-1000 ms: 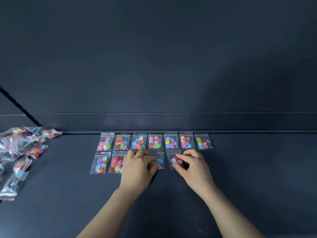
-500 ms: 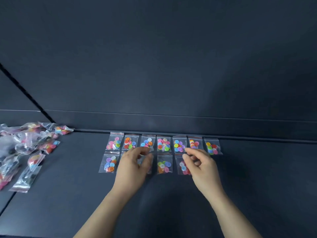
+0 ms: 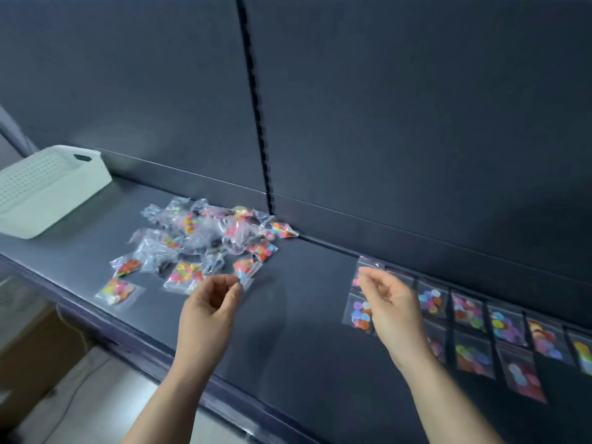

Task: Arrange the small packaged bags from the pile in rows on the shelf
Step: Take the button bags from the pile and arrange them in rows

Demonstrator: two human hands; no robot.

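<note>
Currently left hand, right hand: loosely curled, empty. Risk: pinching from heap of clear button-filled plastic bags drags neighbours; strays in front of heap could slip off dark shelf.

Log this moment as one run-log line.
phase: hands empty | left hand: loosely curled, by pile | right hand: loosely curled, over rows | white basket: far left

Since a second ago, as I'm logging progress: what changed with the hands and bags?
Both hands lifted off the front-row bags and moved left, empty: the left hand now hovers by the pile of button bags, the right hand over the rows' left end. The two rows of bags stayed put.
</note>
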